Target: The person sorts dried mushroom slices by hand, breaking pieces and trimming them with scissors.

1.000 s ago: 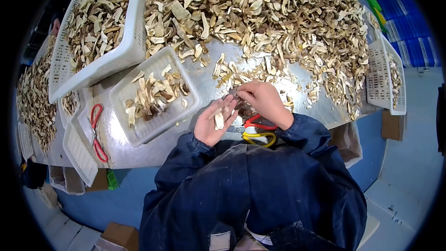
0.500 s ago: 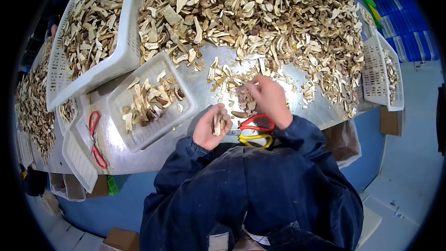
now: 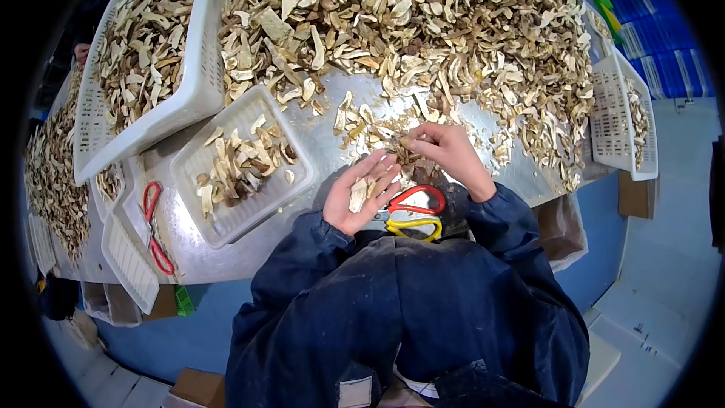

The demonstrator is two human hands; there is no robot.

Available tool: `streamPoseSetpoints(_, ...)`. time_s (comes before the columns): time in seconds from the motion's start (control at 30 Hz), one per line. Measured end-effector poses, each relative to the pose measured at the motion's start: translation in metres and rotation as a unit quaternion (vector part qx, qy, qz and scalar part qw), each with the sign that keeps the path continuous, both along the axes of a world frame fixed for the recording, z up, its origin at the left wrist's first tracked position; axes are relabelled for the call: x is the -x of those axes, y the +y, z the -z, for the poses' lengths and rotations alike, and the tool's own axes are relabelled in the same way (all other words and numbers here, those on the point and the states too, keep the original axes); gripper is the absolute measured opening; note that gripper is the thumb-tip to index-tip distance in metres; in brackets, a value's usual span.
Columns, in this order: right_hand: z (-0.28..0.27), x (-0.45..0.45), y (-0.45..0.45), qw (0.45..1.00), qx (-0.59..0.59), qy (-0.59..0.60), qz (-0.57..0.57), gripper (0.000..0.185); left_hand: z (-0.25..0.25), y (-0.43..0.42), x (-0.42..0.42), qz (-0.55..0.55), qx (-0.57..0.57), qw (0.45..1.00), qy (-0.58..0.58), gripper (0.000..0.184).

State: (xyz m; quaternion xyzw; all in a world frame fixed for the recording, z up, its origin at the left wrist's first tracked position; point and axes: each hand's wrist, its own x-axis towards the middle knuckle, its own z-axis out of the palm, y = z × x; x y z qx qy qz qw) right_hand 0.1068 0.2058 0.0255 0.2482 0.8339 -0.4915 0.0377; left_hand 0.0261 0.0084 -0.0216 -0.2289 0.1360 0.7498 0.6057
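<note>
Metal table [image 3: 215, 264] bears heaped mushroom slices [image 3: 423, 30].
White basket [image 3: 151, 140] holds many, shallow tray [image 3: 260, 209] fewer; left hand [image 3: 341, 205] lies open, slices on its palm; right hand [image 3: 447, 153] is at brown scraps [image 3: 419, 171], whether pinching, I cannot tell.

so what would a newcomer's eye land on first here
Probably the broad heap of cream-and-brown slices across the far side of the silver metal table. Next, the scissors with red and yellow handles, at the near edge just right of the open left hand with pale slices on it.
</note>
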Motion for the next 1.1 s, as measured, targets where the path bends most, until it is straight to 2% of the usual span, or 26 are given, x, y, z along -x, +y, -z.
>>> streamPoseSetpoints(0.1, 0.012, 0.0, -0.009, 0.974, -0.217, -0.027, -0.058, 0.017, 0.02, -0.002, -0.001, -0.003, -0.028, 0.999, -0.024, 0.025)
streamPoseSetpoints(0.13, 0.019, -0.001, -0.009, 0.97, -0.232, 0.003, -0.076, 0.017, 0.023, -0.004, -0.001, -0.005, -0.044, 0.998, -0.033, 0.022)
streamPoseSetpoints(0.23, 0.028, -0.009, -0.005, 0.98, -0.194, 0.022, -0.043, 0.018, 0.023, -0.009, 0.001, 0.01, -0.077, 0.996, -0.041, 0.012)
streamPoseSetpoints(0.27, 0.03, -0.015, -0.001, 0.98, -0.186, 0.062, -0.032, 0.019, 0.02, -0.01, 0.002, 0.013, -0.065, 0.996, -0.06, 0.01)
streamPoseSetpoints(0.37, 0.032, -0.033, 0.023, 0.993, 0.031, 0.032, 0.106, 0.018, 0.022, -0.013, 0.004, 0.018, -0.077, 0.994, -0.078, 0.011)
streamPoseSetpoints(0.43, 0.03, -0.046, 0.041, 0.95, 0.232, 0.033, 0.205, 0.019, 0.024, -0.011, 0.002, 0.022, -0.068, 0.995, -0.07, 0.013)
streamPoseSetpoints(0.5, 0.032, -0.057, 0.052, 0.911, 0.352, 0.062, 0.206, 0.018, 0.027, -0.009, -0.001, 0.025, -0.062, 0.996, -0.058, 0.019)
streamPoseSetpoints(0.6, 0.032, -0.055, 0.043, 0.892, 0.376, 0.07, 0.242, 0.018, 0.016, -0.001, -0.003, 0.04, -0.022, 0.997, -0.058, 0.01)
streamPoseSetpoints(0.7, 0.039, -0.052, 0.036, 0.889, 0.385, 0.095, 0.229, 0.019, 0.033, -0.004, -0.005, 0.056, -0.087, 0.995, -0.011, 0.02)
streamPoseSetpoints(0.73, 0.033, -0.049, 0.027, 0.902, 0.358, 0.059, 0.236, 0.019, 0.02, -0.001, -0.005, 0.063, -0.046, 0.997, 0.002, 0.025)
streamPoseSetpoints(0.8, 0.014, -0.045, 0.004, 0.928, 0.341, 0.04, 0.143, 0.022, -0.017, 0.011, -0.007, 0.077, 0.037, 0.996, 0.026, 0.034)
streamPoseSetpoints(0.83, 0.002, -0.04, -0.008, 0.938, 0.331, 0.025, 0.095, 0.023, -0.014, 0.01, -0.008, 0.077, 0.028, 0.996, 0.022, 0.037)
streamPoseSetpoints(0.87, 0.001, -0.036, -0.01, 0.958, 0.272, 0.021, 0.088, 0.024, -0.007, 0.009, -0.01, 0.079, 0.018, 0.997, 0.017, 0.041)
streamPoseSetpoints(0.9, 0.007, -0.033, -0.004, 0.98, 0.153, 0.052, 0.118, 0.023, -0.001, 0.009, -0.013, 0.081, 0.006, 0.997, 0.012, 0.044)
streamPoseSetpoints(0.93, 0.019, -0.026, 0.007, 0.986, 0.031, 0.082, 0.145, 0.022, 0.002, 0.01, -0.016, 0.074, 0.024, 0.997, 0.017, 0.032)
streamPoseSetpoints(1.0, 0.028, -0.011, 0.028, 0.958, -0.182, 0.108, 0.195, 0.022, 0.021, 0.006, -0.019, 0.071, -0.063, 0.995, -0.023, 0.021)
streamPoseSetpoints(1.03, 0.03, -0.007, 0.036, 0.939, -0.283, 0.085, 0.177, 0.025, 0.02, 0.007, -0.017, 0.069, -0.106, 0.991, -0.041, 0.016)
streamPoseSetpoints(1.07, 0.033, -0.003, 0.041, 0.927, -0.333, 0.058, 0.163, 0.026, 0.011, 0.009, -0.016, 0.073, -0.057, 0.993, -0.068, 0.005)
streamPoseSetpoints(1.1, 0.037, 0.0, 0.044, 0.912, -0.381, 0.03, 0.15, 0.028, 0.015, 0.008, -0.016, 0.072, -0.11, 0.989, -0.071, 0.008)
